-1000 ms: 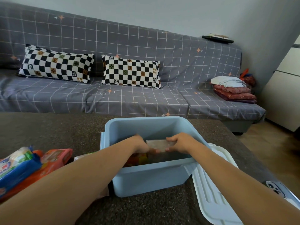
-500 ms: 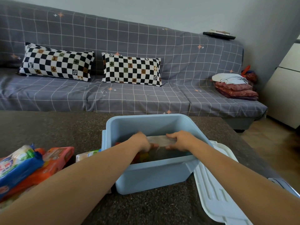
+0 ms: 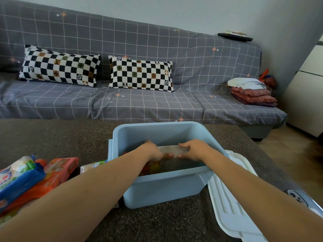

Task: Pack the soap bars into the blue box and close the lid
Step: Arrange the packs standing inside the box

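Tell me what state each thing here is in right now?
blue box: open, upright on the table.
white lid: off, lying beside the box.
pale packet: inside the box, held at both ends.
left hand: gripping the packet.
right hand: gripping the packet.
soap packs: unpacked, piled on the table.

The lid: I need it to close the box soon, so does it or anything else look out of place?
The white lid is off, leaning tilted against the blue box on its right side. Several soap packs wait left of the box. Both hands, left hand and right hand, hold a pale pack inside.
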The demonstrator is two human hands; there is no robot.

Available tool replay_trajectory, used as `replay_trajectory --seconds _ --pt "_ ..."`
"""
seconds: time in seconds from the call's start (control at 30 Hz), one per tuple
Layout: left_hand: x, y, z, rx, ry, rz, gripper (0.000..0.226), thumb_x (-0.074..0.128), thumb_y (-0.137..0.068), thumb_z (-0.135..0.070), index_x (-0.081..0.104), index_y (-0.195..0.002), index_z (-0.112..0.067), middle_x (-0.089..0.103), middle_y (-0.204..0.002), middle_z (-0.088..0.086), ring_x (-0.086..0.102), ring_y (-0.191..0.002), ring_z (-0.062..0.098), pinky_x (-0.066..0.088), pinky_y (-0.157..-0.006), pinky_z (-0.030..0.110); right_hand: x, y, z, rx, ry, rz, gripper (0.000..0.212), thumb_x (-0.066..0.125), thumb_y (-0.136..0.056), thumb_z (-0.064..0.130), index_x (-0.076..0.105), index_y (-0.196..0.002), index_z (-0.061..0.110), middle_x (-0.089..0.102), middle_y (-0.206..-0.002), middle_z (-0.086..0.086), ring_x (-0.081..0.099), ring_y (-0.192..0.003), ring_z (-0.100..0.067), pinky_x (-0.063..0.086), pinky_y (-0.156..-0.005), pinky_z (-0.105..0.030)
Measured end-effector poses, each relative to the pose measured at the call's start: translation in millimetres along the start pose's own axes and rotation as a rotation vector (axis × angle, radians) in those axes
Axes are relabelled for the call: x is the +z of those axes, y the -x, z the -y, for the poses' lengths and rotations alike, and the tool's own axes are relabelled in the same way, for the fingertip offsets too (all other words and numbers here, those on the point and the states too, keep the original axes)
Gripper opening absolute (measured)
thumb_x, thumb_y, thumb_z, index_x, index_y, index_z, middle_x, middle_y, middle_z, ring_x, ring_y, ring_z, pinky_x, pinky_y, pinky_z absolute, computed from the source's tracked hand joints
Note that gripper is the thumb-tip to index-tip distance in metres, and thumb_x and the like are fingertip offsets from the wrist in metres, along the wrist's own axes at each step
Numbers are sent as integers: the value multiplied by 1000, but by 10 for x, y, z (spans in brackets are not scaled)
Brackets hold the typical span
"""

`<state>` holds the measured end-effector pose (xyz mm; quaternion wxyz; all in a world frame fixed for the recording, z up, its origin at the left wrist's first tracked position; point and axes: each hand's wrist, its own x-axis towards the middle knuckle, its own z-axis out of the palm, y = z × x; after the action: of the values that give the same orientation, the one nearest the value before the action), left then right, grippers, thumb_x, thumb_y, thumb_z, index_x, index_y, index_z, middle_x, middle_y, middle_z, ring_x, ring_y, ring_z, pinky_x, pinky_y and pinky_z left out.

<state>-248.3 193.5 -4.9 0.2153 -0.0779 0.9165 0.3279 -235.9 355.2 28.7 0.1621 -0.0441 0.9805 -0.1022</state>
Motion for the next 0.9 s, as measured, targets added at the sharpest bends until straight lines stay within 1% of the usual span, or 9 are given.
replay_trajectory --seconds 0.1,0.27,0.4,0.5,0.57,0.67,0.73,0.8,0.9 --pt "-7 -5 -13 1 -38 -15 97 67 -67 -65 34 -134 -3 52 -116 14 48 -92 24 42 -85 36 8 -16 -16 -3 11 8 54 54 -91 30 35 -142 24 44 -142 -8 43 -127 -28 33 -106 -34" --pt "-58 61 -39 -16 -44 15 98 66 -68 -65 32 -137 -4 49 -127 15 51 -110 29 42 -94 40 8 -38 -22 10 -19 -1 53 55 -91 29 38 -141 24 45 -141 -7 44 -126 -27 33 -105 -34" --pt "-160 214 -75 -15 -120 101 93 52 -76 -70 34 -138 -4 45 -138 17 49 -120 34 40 -101 43 -9 5 -16 -18 -142 -93 46 56 -90 30 48 -135 24 51 -138 -6 47 -123 -24 36 -102 -32" --pt "-196 358 -111 58 -87 62 66 44 -85 -63 47 -118 -6 60 -107 14 59 -95 26 48 -85 36 -32 93 10 -82 -224 -274 33 56 -90 30 61 -121 22 62 -125 -3 57 -112 -20 43 -91 -26" --pt "-195 494 -94 123 -68 11 49 41 -89 -57 48 -104 -10 57 -80 7 56 -70 17 45 -65 29 -37 177 16 -103 -230 -331 25 54 -90 33 72 -96 16 71 -97 -6 64 -87 -20 46 -74 -22" --pt "-217 745 43 164 -112 64 53 38 -89 -57 55 -112 -12 63 -94 5 59 -83 20 43 -70 30 -44 376 43 -92 -258 -181 32 52 -90 36 69 -83 10 67 -86 -14 54 -67 -14 40 -61 -24" --pt "-256 903 150 195 -115 84 55 36 -90 -59 62 -107 -14 64 -105 12 56 -86 21 40 -73 31 -43 533 90 -91 -290 -104 32 52 -90 38 70 -92 11 68 -93 -13 59 -79 -17 43 -69 -28" --pt "-300 1058 237 243 -112 64 46 33 -91 -59 57 -84 -21 61 -90 12 51 -73 19 38 -66 28 -17 714 165 -101 -357 -66 34 50 -91 40 70 -98 14 69 -98 -10 63 -92 -21 47 -82 -32" --pt "-316 1278 351 294 -157 55 42 30 -91 -61 46 -85 -23 57 -89 3 52 -76 18 36 -64 24 80 1021 270 -133 -385 -17 26 49 -90 45 68 -91 27 69 -91 5 63 -89 -10 47 -76 -25"
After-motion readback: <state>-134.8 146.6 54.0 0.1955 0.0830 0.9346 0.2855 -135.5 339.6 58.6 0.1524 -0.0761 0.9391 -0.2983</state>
